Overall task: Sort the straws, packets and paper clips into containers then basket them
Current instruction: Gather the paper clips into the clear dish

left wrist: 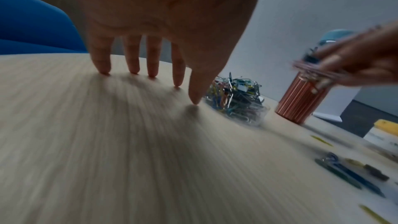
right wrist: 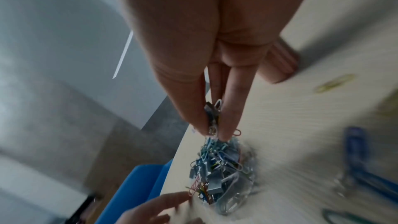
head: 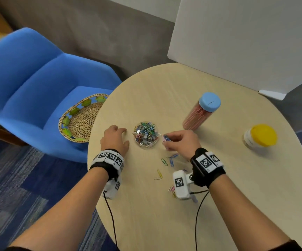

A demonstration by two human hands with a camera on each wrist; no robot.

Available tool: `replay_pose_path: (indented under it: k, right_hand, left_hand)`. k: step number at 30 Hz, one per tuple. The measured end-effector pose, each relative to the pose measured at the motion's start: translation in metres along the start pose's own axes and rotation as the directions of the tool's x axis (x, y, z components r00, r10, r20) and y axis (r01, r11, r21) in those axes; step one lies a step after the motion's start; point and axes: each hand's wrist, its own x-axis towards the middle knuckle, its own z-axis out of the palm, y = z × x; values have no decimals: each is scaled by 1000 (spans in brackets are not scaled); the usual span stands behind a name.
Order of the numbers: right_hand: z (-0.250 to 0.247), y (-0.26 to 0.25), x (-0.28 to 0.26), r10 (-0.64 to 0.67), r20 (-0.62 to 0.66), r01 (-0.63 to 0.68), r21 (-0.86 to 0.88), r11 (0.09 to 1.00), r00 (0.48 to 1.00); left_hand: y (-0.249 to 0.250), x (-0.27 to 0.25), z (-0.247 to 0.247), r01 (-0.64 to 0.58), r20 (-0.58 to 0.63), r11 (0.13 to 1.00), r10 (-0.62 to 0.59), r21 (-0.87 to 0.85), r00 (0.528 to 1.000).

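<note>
A clear bowl [head: 146,134] heaped with coloured paper clips and binder clips sits mid-table; it also shows in the left wrist view as the bowl [left wrist: 237,101] and in the right wrist view as the bowl [right wrist: 224,175]. My right hand [head: 166,140] pinches a small bunch of clips [right wrist: 212,118] just right of the bowl's rim. My left hand [head: 117,136] stands left of the bowl, fingertips [left wrist: 133,71] on the table, holding nothing. Loose clips [head: 170,160] lie near my right wrist. A pink straw jar [head: 200,113] with a blue lid and a yellow-lidded tub [head: 259,136] stand to the right.
A woven basket [head: 79,120] rests on the blue chair [head: 30,82] left of the round table [head: 219,205]. A white board [head: 246,38] leans at the table's far edge. More loose clips [head: 158,175] lie toward the table's front.
</note>
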Motion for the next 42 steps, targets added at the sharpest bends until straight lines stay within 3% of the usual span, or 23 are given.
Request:
replay_pose_path:
  k: [2, 5, 9, 12, 18, 22, 25, 27, 29, 31, 36, 39, 42]
  right_hand:
    - [13, -16, 11, -105, 10, 106, -144, 984, 994]
    - [31, -33, 29, -201, 53, 205, -413, 887, 978]
    - [47, -46, 46, -212, 104, 228, -643, 731, 972]
    - [53, -47, 50, -200, 114, 220, -719, 659, 973]
    - [53, -44, 47, -216, 113, 234, -676, 699, 970]
    - [29, -30, 31, -272, -29, 223, -497, 839, 962]
    - [-11, 7, 16, -143, -193, 31, -491, 870, 971]
    - [-36, 34, 4, 21, -232, -154, -572, 805, 972]
    - [-47, 54, -5, 99, -193, -206, -675, 709, 976]
    - [-42, 63, -8, 47, -74, -87, -751, 654, 996]
    - [-1, 61, -33, -45, 208, 191, -765, 615, 977]
    - [10, 63, -50, -65, 281, 269, -788, 555, 958]
    - [2, 62, -56, -68, 316, 296, -763, 575, 946]
  left_hand:
    - [0, -4, 4, 2, 10, 999, -3, 51, 1000]
    - [-1, -2, 6, 18, 31, 998, -20, 56, 999]
    - [-2, 4, 6, 27, 68, 998, -31, 58, 997]
    - [0, 5, 5, 18, 84, 995, -26, 94, 996]
    - [0, 6, 5, 10, 85, 992, -20, 123, 996]
    - [1, 6, 4, 14, 91, 993, -25, 117, 996]
    - [1, 5, 4, 8, 105, 991, -22, 134, 994]
    - [2, 3, 2, 1, 102, 989, -16, 148, 995]
    - [4, 1, 1, 0, 106, 989, -16, 150, 994]
    - [5, 0, 1, -3, 116, 988, -16, 157, 993]
    - [3, 0, -1, -1, 146, 988, -22, 157, 989]
    - [3, -7, -1, 15, 142, 990, -35, 140, 989]
    - [8, -21, 1, 18, 105, 992, -32, 128, 994]
